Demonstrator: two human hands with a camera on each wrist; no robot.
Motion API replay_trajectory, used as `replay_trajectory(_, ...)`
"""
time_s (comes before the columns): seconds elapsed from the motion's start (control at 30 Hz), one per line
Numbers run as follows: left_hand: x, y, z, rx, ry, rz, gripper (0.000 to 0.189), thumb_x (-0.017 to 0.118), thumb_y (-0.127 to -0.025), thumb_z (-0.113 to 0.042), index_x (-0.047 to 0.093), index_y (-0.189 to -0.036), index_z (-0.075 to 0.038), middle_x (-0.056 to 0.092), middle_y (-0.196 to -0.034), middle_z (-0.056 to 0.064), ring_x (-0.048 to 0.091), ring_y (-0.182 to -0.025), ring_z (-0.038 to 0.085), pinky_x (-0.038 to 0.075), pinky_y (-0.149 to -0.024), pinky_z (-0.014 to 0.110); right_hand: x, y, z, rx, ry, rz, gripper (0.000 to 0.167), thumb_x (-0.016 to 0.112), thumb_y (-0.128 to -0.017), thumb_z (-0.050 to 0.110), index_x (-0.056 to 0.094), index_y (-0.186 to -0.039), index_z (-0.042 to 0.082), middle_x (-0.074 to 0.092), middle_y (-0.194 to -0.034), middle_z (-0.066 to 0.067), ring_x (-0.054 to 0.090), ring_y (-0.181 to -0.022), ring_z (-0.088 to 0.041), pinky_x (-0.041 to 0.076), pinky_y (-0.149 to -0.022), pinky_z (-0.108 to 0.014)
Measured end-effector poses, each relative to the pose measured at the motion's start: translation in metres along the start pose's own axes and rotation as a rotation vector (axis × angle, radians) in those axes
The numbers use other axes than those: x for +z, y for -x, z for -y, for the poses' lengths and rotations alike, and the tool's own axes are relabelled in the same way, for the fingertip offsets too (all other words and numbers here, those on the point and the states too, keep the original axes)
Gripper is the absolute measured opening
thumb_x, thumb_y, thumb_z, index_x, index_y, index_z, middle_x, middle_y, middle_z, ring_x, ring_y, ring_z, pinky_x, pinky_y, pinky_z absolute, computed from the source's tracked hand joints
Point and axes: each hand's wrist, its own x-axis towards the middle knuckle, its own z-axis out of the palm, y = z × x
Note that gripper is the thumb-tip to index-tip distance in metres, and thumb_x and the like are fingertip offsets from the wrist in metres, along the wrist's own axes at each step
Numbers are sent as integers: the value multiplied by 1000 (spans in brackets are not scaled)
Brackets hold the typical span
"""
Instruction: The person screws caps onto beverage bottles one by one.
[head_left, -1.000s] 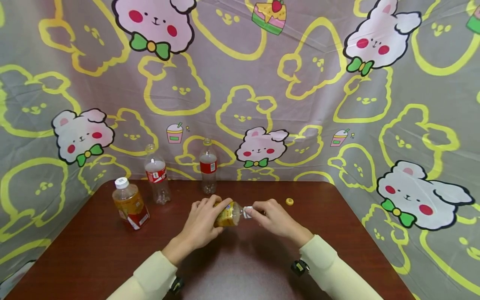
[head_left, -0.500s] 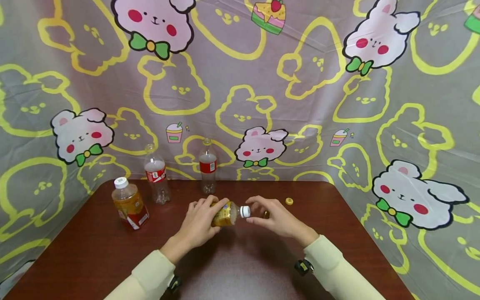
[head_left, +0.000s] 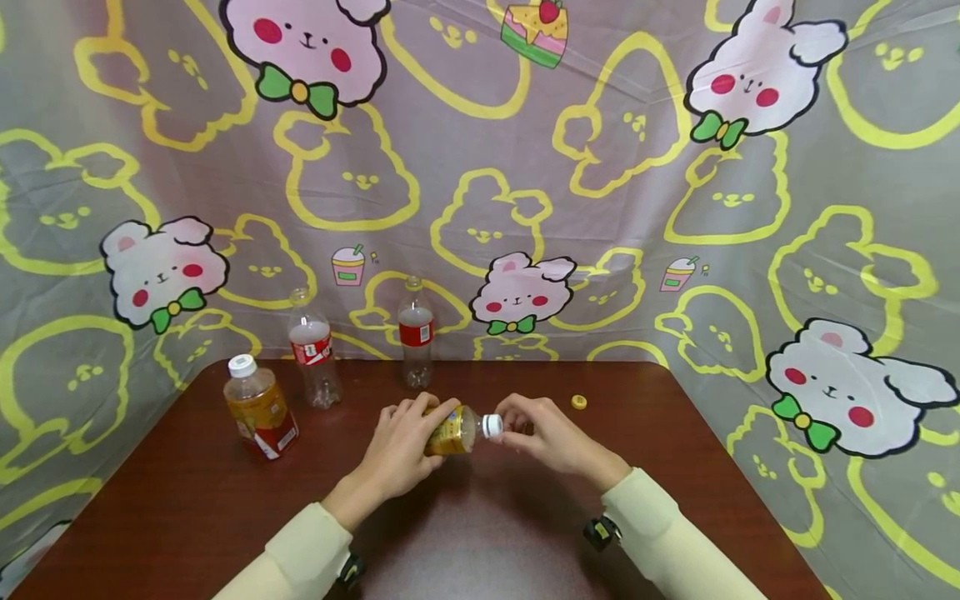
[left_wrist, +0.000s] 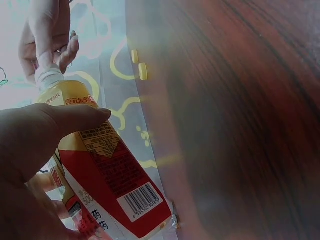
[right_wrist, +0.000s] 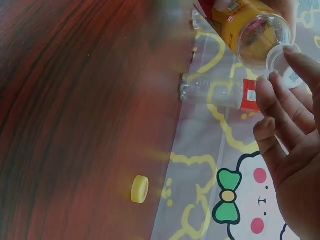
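Observation:
My left hand point(head_left: 401, 442) grips a plastic drink bottle point(head_left: 453, 430) with a yellow and red label, lying on its side above the table. In the left wrist view the thumb lies across the bottle's label point(left_wrist: 120, 165). The bottle's neck points to the right and carries a white cap point(head_left: 492, 426). My right hand point(head_left: 551, 435) has its thumb and fingertips at this cap, pinching it at the edge. From the right wrist view the cap's top point(right_wrist: 285, 67) shows between thumb and fingers.
A similar white-capped bottle point(head_left: 261, 408) stands at the left. Behind it are two clear bottles with red labels, one left point(head_left: 313, 350) and one further right point(head_left: 417, 333). A yellow cap point(head_left: 578, 402) lies at the back right of the brown table point(head_left: 637, 483). A patterned cloth point(head_left: 622, 317) hangs behind.
My right hand was on the white cap, came off with fingers spread half a second ago, and is now back at it. The left hand keeps its grip, nearly still.

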Motion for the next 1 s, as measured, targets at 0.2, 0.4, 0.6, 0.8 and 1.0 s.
replay_trajectory(0.2,-1,-1,-3,12,3,-16,84,95,-71,-22,56,-145,-26,58,-126,6,58,-113,31,41,-96,58,3,-3,5,65,138,4,32,55,-105,44,67,-88,20,56,-68,13,48,-58,-4,41,-52,-22)
replay_trajectory(0.4,0,0,-2,11,3,-15,83,95,-71,-23,56,-145,-26,58,-125,6,59,-111,32,42,-94,58,2,-2,4,96,117,-13,33,49,-107,48,67,-88,27,56,-65,14,48,-56,-3,43,-52,-24)
replay_trajectory(0.6,0,1,3,-7,0,-6,84,95,-71,-23,56,-145,-26,58,-124,6,59,-110,31,43,-94,58,-1,0,1,-10,-9,2,41,76,-94,31,59,-131,26,71,-99,9,63,-79,-10,57,-68,-31)
replay_trajectory(0.8,1,-1,4,-4,12,10,82,94,-72,-24,56,-145,-25,59,-125,6,59,-110,32,42,-94,59,7,-1,-1,-89,-27,-30,36,79,-91,16,63,-124,17,68,-101,7,64,-79,-12,57,-68,-27)
replay_trajectory(1.0,3,0,3,-3,6,14,81,94,-73,-25,57,-145,-25,59,-125,5,58,-112,31,42,-96,59,11,0,0,-37,-47,-41,17,76,-94,21,70,-108,15,70,-82,6,62,-66,-7,55,-58,-27)
